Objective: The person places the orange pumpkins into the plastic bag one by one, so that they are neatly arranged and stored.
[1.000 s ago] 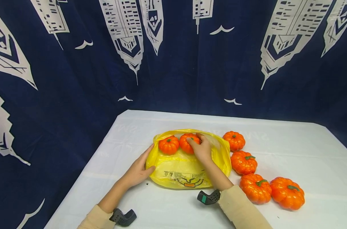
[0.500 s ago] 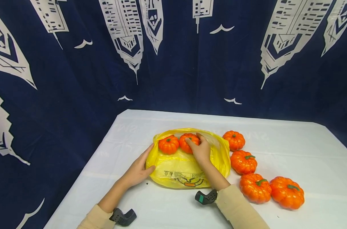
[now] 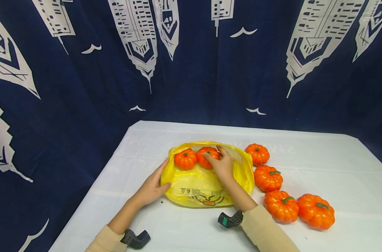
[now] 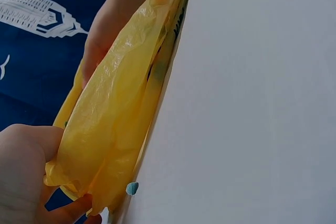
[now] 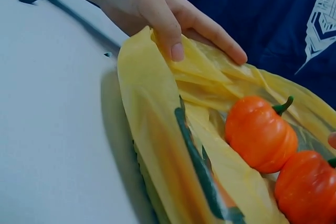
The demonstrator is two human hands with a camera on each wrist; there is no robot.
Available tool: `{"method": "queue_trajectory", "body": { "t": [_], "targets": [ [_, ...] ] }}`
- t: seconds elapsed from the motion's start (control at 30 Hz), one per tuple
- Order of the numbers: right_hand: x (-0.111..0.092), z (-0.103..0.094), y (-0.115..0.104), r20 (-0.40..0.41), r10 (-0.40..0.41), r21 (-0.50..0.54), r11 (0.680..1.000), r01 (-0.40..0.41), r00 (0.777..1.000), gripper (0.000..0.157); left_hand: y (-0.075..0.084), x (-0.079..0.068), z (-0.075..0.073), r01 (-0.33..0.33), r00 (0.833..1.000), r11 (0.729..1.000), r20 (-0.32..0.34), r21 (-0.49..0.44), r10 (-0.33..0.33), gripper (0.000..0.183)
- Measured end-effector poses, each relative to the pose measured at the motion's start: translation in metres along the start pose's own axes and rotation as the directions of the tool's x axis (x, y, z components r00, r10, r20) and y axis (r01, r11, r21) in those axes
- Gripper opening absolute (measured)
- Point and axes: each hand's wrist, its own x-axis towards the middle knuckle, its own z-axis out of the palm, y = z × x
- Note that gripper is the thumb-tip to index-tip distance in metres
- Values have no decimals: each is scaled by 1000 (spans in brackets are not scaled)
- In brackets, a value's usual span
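Observation:
A yellow plastic bag lies on its side with its mouth spread wide. Inside it, near the far side, two small orange pumpkins with green stems sit side by side: the left pumpkin and the right pumpkin. My right hand reaches into the bag and holds the right pumpkin between thumb and fingers. At the bag's left edge, my left hand holds the plastic, thumb toward the near side. In the right wrist view, the left thumb presses the bag's rim. Some right fingers are hidden.
Several larger orange pumpkins stand right of the bag on the white table: a back one, a middle one, and two front ones, left and right. Behind hangs a dark blue printed cloth.
Almost nothing differs. The right wrist and forearm shift very slightly left and back, while that hand stays on the right pumpkin; the left hand and bag hold their place.

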Motion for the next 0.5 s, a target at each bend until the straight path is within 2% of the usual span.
{"method": "queue_trajectory", "body": {
  "t": [0.3, 0.5],
  "targets": [
    [-14, -16, -13, 60, -30, -80, 996, 35, 998, 76, 1, 1, 1, -1, 1000, 1000, -4, 2, 1, 83],
    [-22, -30, -21, 94, -71, -65, 995, 78, 993, 71, 0, 0, 1, -7, 1000, 1000, -5, 5, 7, 83]
  ]
}}
